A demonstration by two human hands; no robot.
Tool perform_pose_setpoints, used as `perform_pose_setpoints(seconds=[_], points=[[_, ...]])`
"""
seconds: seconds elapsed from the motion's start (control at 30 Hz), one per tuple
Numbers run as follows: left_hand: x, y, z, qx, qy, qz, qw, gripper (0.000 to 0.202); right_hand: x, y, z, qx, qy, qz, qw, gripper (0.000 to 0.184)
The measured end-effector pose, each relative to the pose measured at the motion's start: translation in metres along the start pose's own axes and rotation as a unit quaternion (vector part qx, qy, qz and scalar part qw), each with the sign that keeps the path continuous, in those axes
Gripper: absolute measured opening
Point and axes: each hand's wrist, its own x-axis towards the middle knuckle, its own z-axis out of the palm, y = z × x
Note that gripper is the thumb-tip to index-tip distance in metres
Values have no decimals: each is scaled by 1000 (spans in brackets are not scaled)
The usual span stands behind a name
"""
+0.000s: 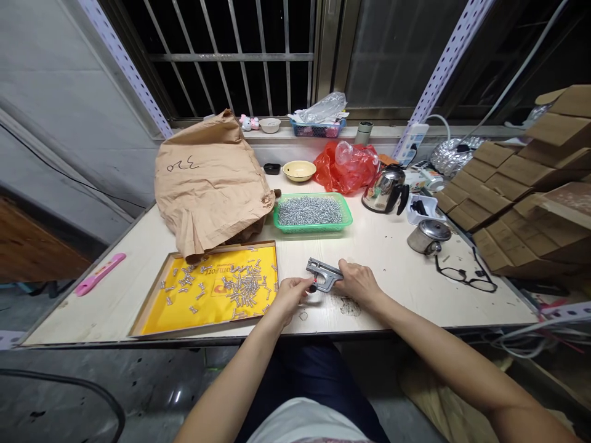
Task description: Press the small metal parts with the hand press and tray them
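My right hand (357,284) is wrapped round the handle of a grey metal hand tool (322,271) that rests on the table in front of me. My left hand (290,294) pinches something small and red at the tool's lower jaw; I cannot make out the piece itself. Just left of my left hand lies a shallow yellow-lined cardboard tray (157,307) with several small silver metal parts (244,288) scattered in it. Behind the tool stands a green plastic basket (344,215) heaped with more silver parts.
A crumpled brown paper bag (207,178) lies behind the tray. A steel kettle (385,189), a lidded steel cup (427,237) and glasses (464,275) sit to the right, by stacked cardboard boxes (517,197). A pink cutter (99,274) lies far left. A yellow bowl (299,170) and red bag (346,166) are at the back.
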Motion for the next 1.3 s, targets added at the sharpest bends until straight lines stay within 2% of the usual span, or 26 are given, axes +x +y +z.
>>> perform_pose_setpoints(seconds=[0.13,0.23,0.33,0.43,0.53,0.63,0.73,0.8,0.87,0.97,1.07,1.17,1.2,1.3], points=[[4,-3,2,23,-22,-23,999,26,1,-1,-7,-7,18,6,1000,26],[7,-7,6,29,-29,-17,999,20,2,-3,-16,-1,51,11,999,41],[10,-14,9,20,1,4,1000,15,1,-2,-18,14,70,34,997,60],[22,-11,10,30,36,48,998,15,-3,3,-14,20,71,75,994,68],[47,18,8,58,80,116,988,19,-8,9,-8,16,65,94,993,69],[76,68,0,111,124,225,960,27,-12,11,-5,18,49,89,995,70],[88,107,-17,222,149,260,928,33,-16,11,-4,24,39,95,994,69],[82,115,-33,330,128,255,900,30,-18,11,-3,29,35,100,994,68],[70,108,-48,453,103,209,861,24,-18,12,-2,35,31,98,994,66],[56,80,-66,582,88,122,799,11,-17,10,1,40,27,91,995,65],[57,55,-74,639,57,125,757,21,-14,5,2,45,25,81,995,64],[61,45,-80,672,26,112,731,18,-12,0,0,49,28,77,995,65],[60,44,-82,682,43,106,722,17,-12,0,0,50,30,79,995,65],[50,43,-88,697,139,118,694,19,-13,3,-2,51,30,85,995,65]])
